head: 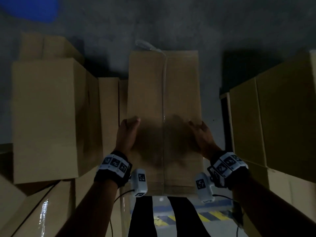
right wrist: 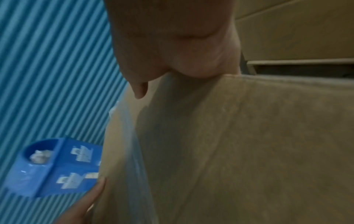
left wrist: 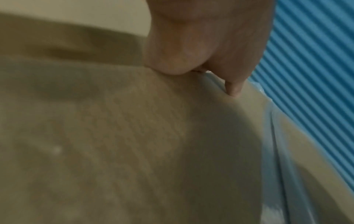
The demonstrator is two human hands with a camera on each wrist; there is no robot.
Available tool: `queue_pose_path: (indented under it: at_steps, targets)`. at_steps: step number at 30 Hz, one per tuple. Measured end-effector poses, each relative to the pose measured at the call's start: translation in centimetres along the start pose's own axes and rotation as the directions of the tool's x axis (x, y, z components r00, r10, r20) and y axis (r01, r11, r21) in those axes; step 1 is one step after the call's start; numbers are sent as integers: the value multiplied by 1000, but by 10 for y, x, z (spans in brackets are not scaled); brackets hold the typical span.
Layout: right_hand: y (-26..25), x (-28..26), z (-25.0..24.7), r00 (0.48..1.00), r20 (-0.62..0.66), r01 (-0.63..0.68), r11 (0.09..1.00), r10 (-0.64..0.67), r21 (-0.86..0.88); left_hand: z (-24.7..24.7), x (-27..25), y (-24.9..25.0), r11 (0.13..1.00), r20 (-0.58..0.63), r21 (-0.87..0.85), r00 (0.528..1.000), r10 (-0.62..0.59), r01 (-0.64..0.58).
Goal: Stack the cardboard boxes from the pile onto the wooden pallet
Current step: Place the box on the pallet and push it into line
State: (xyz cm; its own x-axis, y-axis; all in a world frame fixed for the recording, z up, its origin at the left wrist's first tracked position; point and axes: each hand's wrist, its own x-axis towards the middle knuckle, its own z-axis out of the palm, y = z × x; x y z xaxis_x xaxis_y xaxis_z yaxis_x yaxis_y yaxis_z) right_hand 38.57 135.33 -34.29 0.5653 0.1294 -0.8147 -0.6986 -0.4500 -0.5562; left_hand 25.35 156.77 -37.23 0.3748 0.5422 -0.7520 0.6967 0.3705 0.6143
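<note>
Now we hold a long brown cardboard box (head: 162, 100) sealed with clear tape out in front of us, one hand on each long side, above the grey concrete floor (head: 188, 23). Our left hand (head: 127, 134) presses flat against the left face with the thumb hooked over the top edge; in the left wrist view the thumb tip bears on the upper face by the taped seam. Our right hand (head: 202, 135) mirrors it on the right side, palm against the cardboard and thumb lying over the top. How the fingers beneath the box lie, we cannot tell. More plain brown cardboard boxes (head: 47, 117) stand close on the left, and another stack of them (head: 273, 117) on the right. In the right wrist view a blue plastic bin (right wrist: 57, 166) stands against a blue corrugated wall (right wrist: 47, 60).
</note>
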Motion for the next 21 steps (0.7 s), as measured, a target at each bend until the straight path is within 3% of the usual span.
queue_pose_path:
  at_steps: [5,9,12,15,17,21]
  targets:
    - [-18,-65,-43,991,-44,128,991,-127,28,14,-89,52,988,-39,73,990,139,-136]
    - [-40,-119,-76,954,-92,287,958,-286,-3,17,-153,82,965,-81,50,962,262,-258]
    - [-56,-160,-95,907,-125,404,915,-401,-7,16,-199,103,901,-120,56,893,434,-431]
    - [-68,-204,-111,852,-147,506,862,-503,-16,12,-237,117,846,-108,47,839,533,-532]
    - [-71,-235,-120,787,-179,592,804,-591,-53,6,-262,125,810,-107,32,804,585,-585]
    - [-64,-293,-128,657,-223,717,689,-720,-109,-10,-313,127,685,-117,69,676,728,-726]
